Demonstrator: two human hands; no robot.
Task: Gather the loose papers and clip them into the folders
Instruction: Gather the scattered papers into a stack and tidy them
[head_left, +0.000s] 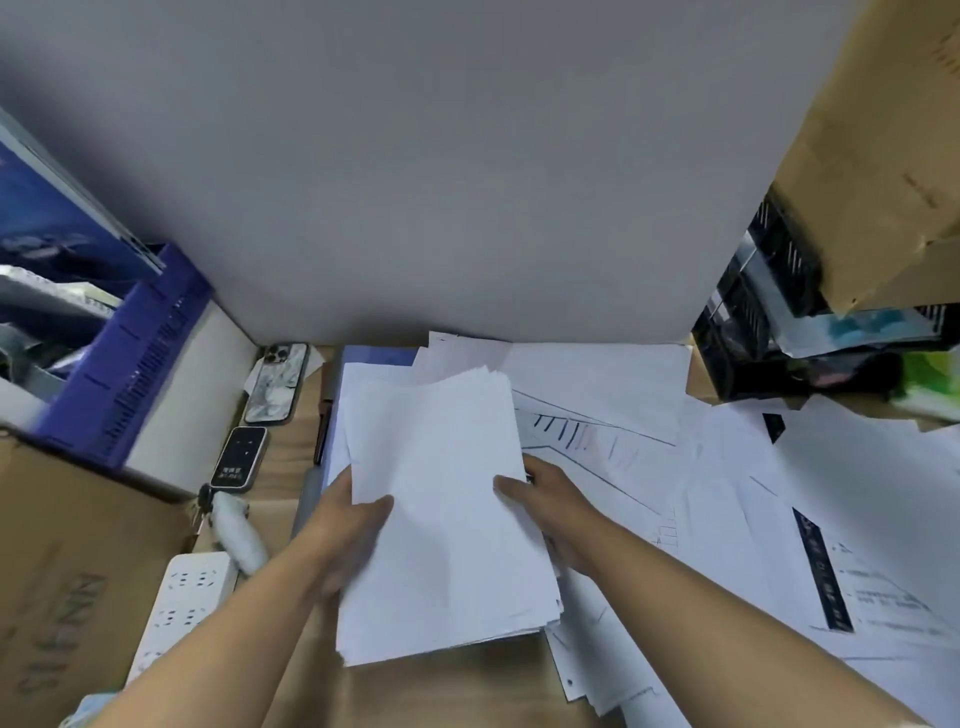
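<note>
A person's two hands lift a stack of white papers (441, 493) at the centre of the frame, above a wooden counter (447, 691). The left hand (353, 525) grips the stack's left edge and the right hand (540, 499) its right edge, each with the thumb on top and the fingers beneath. More loose sheets (727, 467) lie fanned across the right of the frame, some with printed lines. Behind the stack a pale blue cover (379, 356) shows, possibly a folder, but most of it is hidden. At left lie a phone (275, 382), a white power strip (182, 597) and a cardboard box (62, 571); a black file tray (753, 312) stands at upper right.
</note>
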